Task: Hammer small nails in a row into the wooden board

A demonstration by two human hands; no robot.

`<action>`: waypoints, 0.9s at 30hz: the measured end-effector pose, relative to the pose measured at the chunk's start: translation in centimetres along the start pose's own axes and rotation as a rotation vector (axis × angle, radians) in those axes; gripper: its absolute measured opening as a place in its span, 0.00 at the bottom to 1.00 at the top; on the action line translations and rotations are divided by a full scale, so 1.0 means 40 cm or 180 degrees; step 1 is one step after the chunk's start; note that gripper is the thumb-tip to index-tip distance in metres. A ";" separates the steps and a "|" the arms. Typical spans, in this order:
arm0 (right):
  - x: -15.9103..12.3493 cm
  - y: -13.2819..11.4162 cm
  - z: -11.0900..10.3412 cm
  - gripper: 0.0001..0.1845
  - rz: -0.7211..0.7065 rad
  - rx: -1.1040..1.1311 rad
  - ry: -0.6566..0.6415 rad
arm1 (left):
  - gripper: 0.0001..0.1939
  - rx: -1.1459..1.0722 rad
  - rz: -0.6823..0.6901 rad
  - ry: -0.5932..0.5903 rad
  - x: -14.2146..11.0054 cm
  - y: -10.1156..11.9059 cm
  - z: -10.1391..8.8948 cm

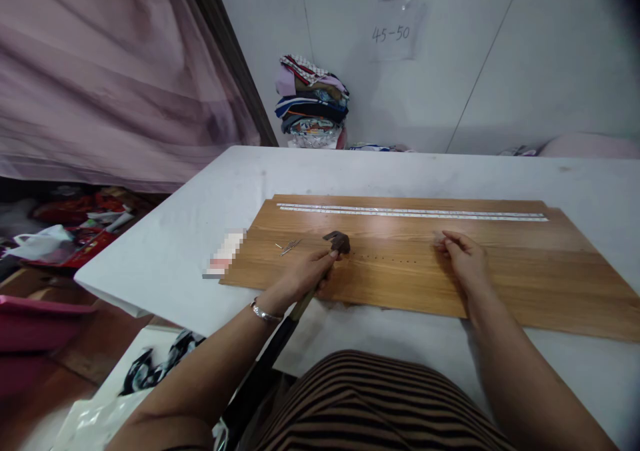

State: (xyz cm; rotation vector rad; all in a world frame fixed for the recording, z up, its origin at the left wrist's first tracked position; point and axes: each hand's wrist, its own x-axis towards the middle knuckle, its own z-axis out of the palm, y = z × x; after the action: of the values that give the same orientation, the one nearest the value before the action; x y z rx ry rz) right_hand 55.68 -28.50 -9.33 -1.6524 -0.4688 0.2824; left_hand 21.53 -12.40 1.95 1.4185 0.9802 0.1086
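My left hand (pixel 314 272) is wrapped round a claw hammer (pixel 339 241), gripping it just below the dark metal head. Its handle, with a black grip, slants back toward my body. My right hand (pixel 465 254) hovers at or just above the wooden board (pixel 510 257), thumb and fingers pinched on a small, pale, see-through thing (pixel 439 239) too blurred to name. A few loose nails (pixel 289 246) lie on the board left of the hammer head. Between my hands runs a row of small dark dots (pixel 385 258) on the wood.
Two white measuring strips (pixel 410 212) run along the board's far part. The board lies on a white table (pixel 175 224); a blurred-out card (pixel 225 254) is by its left edge. Folded clothes (pixel 313 104) are stacked behind the table. A pink curtain (pixel 115 64) hangs at left.
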 end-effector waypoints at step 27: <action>0.003 0.006 -0.007 0.23 0.0006 -0.0045 -0.0122 | 0.27 -0.0047 -0.0124 -0.0042 0.000 -0.001 -0.001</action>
State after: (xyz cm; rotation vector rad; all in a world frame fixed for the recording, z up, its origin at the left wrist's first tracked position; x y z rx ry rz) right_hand 55.96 -28.72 -9.50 -1.6636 -0.4991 0.3130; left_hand 21.50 -12.39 1.91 1.3845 0.9937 0.0774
